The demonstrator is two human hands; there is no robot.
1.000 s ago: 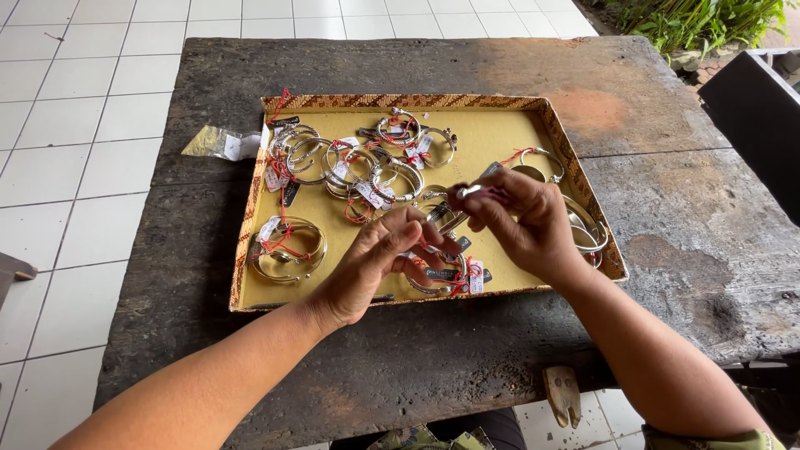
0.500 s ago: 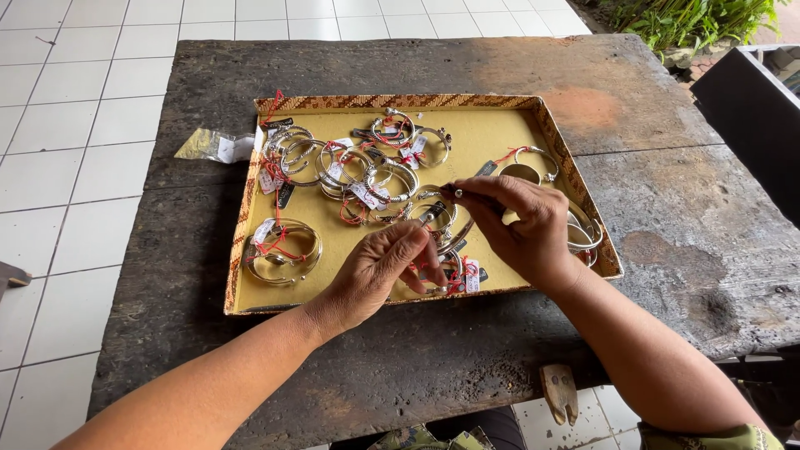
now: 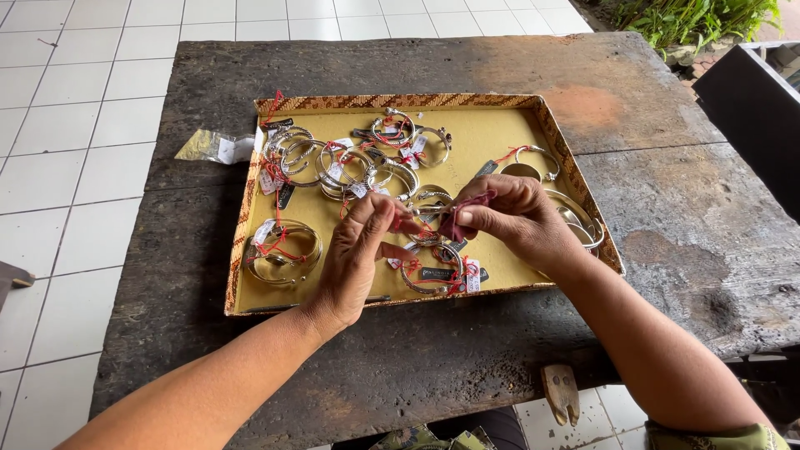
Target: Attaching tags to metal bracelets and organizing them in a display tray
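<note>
- Silver metal bangle with a red string tag (image 3: 427, 268) lies at the near edge of the shallow yellow cardboard tray with a patterned brown rim (image 3: 250, 200), directly under both hands; it looks stiff, light and smooth, probably slippery, so the band itself is the firm place to take it, while the thin string seems soft and easy to snag.
- Left hand (image 3: 357, 254) has thumb and fingertips pinched together on the red string, just above the bangle.
- Right hand (image 3: 515, 218) is closed on a small dark red cloth-like piece (image 3: 463, 215), its fingertips meeting those of the left hand.
- Pile of other silver bangles with tags (image 3: 350, 158) fills the far left of the tray; one more pair of bangles (image 3: 283, 248) sits apart at the near left.
- Tray rests on a dark weathered wooden surface (image 3: 667, 225); a small clear plastic packet (image 3: 212, 147) lies beside its far left corner.
- Compared with half a second earlier, both hands have drawn closer together, and the left hand has lifted off the bangle to pinch the string.
</note>
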